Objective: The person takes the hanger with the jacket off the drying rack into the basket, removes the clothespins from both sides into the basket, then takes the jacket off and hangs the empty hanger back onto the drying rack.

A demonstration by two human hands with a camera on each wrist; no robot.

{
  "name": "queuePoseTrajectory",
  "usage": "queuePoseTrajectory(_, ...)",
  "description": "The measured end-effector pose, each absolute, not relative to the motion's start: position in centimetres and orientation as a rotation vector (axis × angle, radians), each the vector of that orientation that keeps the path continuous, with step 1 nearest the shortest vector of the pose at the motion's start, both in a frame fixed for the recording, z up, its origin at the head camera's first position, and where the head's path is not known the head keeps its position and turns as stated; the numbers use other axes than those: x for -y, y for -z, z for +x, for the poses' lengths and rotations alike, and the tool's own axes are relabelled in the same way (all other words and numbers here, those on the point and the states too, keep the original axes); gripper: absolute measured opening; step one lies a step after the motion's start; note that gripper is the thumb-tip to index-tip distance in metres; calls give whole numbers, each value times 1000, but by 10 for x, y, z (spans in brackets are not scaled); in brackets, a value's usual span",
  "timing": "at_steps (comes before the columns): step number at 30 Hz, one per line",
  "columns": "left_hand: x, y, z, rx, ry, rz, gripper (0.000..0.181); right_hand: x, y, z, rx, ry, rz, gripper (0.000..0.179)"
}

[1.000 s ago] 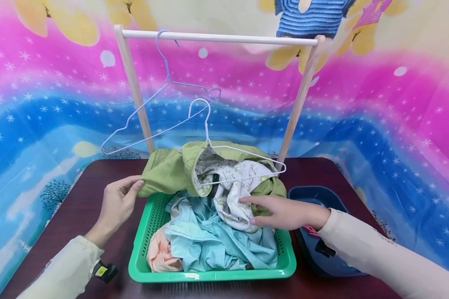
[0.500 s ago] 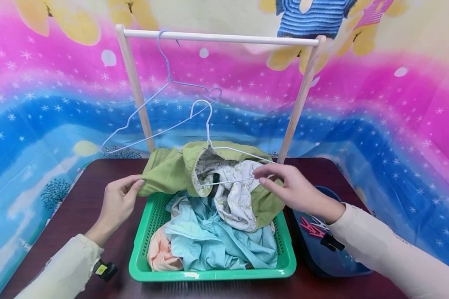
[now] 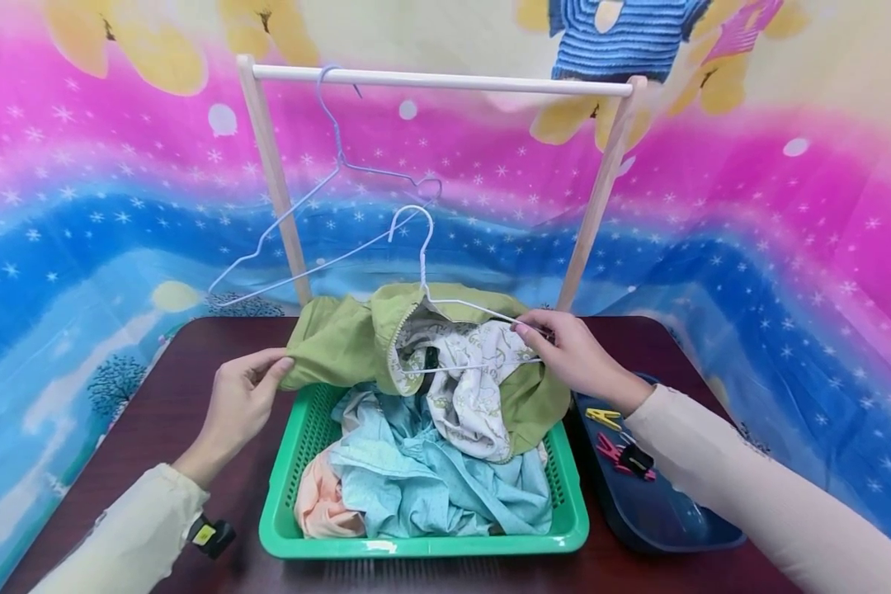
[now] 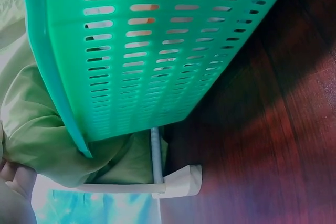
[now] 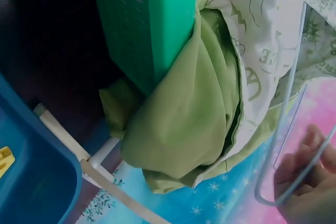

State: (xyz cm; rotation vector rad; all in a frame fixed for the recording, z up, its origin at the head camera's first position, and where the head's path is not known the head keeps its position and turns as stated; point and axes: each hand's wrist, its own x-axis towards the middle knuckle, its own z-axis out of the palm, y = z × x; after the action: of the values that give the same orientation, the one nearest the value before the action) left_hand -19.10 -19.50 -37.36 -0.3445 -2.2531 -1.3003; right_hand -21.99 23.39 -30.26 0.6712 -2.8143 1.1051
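A green zip jacket (image 3: pixel 334 345) with a white printed lining (image 3: pixel 464 404) lies over the back of the green basket (image 3: pixel 423 548). My left hand (image 3: pixel 239 406) pinches the end of its left-side sleeve, and folds of that sleeve show beside the basket in the left wrist view. One end of a white wire hanger (image 3: pixel 422 266) goes inside the jacket's left half. At the hanger's other end, my right hand (image 3: pixel 585 356) grips the wire near the shoulder corner. In the right wrist view the jacket's right half (image 5: pixel 173 124) hangs loose, off the hanger.
Light blue cloth (image 3: pixel 423 487) and peach cloth (image 3: pixel 325 499) fill the basket. A wooden rack (image 3: pixel 453 80) behind carries a second, bare hanger (image 3: pixel 339 136). At right stands a dark blue bin (image 3: pixel 683 524) with a yellow clothespin (image 3: pixel 604 418) and red ones (image 3: pixel 607 448).
My right hand has left the jacket's lining, moved up and taken hold of the hanger's right end. The hanger has shifted slightly right. My left hand keeps its pinch on the sleeve.
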Motion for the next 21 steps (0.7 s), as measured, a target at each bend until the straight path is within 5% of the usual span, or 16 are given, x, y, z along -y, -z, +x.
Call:
queuePoseTrajectory(10,192,369,-188,2311,1224,-339,22,-231,306,-220,2655,-1241,659,28)
queuePoseTrajectory(21,168,350,-186,2429,1061,-376,72,-235,309,-218,2610,-1357,628,28)
